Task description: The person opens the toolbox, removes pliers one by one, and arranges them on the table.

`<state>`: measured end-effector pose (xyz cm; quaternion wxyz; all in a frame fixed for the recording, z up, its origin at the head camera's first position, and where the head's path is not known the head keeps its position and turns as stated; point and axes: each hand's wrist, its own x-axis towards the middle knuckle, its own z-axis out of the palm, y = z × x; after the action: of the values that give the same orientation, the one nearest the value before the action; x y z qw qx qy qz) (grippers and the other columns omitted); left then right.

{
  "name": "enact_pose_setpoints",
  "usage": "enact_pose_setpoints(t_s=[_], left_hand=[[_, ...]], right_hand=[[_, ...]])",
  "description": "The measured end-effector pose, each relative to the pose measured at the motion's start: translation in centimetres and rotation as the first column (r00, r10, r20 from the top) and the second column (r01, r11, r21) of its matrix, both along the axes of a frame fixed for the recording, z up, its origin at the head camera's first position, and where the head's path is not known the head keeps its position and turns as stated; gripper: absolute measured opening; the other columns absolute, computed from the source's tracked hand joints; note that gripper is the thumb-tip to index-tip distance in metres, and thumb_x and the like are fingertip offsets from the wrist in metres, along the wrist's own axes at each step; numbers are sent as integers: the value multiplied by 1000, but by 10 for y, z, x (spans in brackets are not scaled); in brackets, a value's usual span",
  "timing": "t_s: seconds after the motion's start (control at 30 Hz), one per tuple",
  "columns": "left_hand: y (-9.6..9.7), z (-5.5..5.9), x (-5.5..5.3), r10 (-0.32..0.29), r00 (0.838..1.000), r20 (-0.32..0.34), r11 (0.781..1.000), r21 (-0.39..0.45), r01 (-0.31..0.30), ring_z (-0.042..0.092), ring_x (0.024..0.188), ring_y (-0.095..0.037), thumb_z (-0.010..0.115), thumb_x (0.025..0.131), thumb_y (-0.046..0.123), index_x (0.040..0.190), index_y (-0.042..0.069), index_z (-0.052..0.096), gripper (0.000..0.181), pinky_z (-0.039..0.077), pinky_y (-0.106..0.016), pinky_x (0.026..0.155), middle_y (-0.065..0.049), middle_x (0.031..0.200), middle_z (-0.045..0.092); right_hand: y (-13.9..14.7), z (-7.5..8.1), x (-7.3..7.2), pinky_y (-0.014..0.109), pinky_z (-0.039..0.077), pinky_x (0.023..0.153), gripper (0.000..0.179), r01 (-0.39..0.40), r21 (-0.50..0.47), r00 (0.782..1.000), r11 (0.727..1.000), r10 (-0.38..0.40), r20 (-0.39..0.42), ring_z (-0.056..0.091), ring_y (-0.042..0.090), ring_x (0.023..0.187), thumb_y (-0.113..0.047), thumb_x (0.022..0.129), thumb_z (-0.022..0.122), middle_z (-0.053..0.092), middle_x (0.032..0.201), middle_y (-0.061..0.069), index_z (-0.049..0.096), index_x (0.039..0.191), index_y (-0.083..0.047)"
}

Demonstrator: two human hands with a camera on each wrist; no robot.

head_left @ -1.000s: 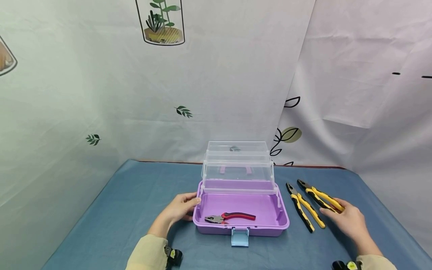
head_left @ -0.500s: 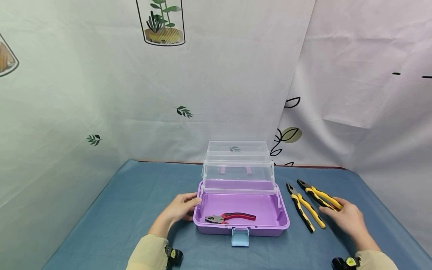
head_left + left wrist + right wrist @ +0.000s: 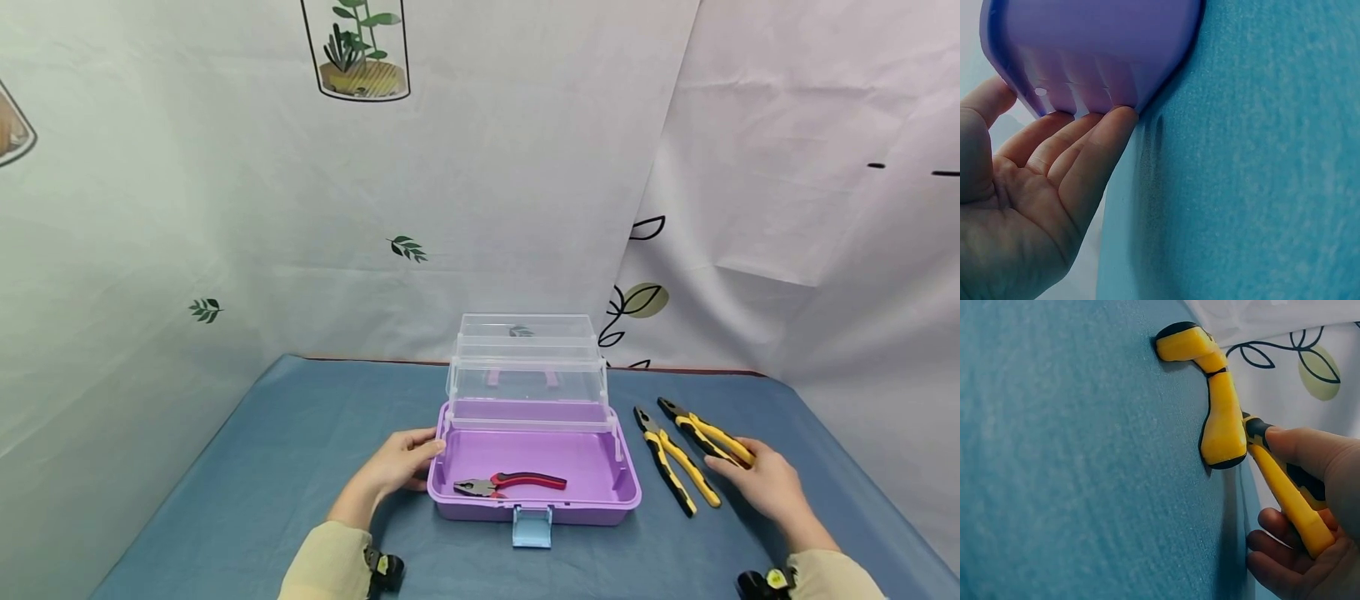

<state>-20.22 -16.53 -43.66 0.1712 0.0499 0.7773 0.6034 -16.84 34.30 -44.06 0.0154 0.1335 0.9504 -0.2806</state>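
Note:
My left hand (image 3: 392,468) grips the left side of a purple toolbox (image 3: 517,450), thumb at the rim and fingers against the outer wall, as the left wrist view shows on the box's side (image 3: 1104,37). The box stands with its clear lid (image 3: 528,342) raised. Inside, near the front, lie red-and-black pliers (image 3: 528,479). To the right, my right hand (image 3: 772,487) holds yellow-and-black pliers (image 3: 705,429) by the handles, thumb on one and fingers by the other. Just left of them, a second yellow-and-black pair of pliers (image 3: 671,458) lies on the cloth.
A light blue latch (image 3: 532,528) hangs down at the toolbox's front. Blue cloth (image 3: 300,442) covers the table. A white patterned curtain (image 3: 525,167) rises behind and at both sides.
Barely anything differs. Both hands keep their holds, and the box and all the pliers stay where they were, apart from a slight shift of the whole view.

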Motion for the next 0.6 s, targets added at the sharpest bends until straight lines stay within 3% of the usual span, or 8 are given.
enact_pose_setpoints(t_s=[0.33, 0.6], left_hand=[[-1, -1, 1, 6, 1000, 1, 1000, -4, -6, 66, 101, -26, 57, 94, 34, 141, -2, 39, 62, 59, -38, 71, -25, 125, 59], [-1, -2, 0, -8, 1000, -5, 1000, 7, 8, 67, 100, -26, 57, 95, 33, 142, -3, 39, 62, 59, -38, 70, -25, 124, 59]], right_hand=[[0, -2, 0, 52, 47, 76, 99, -8, 1, 1000, 1000, 8, 23, 50, 45, 99, -61, 83, 58, 43, 122, 42, 33, 131, 21], [2, 0, 0, 47, 47, 75, 101, 32, -67, 998, 997, -28, 53, 49, 42, 100, -63, 81, 59, 41, 125, 40, 32, 133, 19]])
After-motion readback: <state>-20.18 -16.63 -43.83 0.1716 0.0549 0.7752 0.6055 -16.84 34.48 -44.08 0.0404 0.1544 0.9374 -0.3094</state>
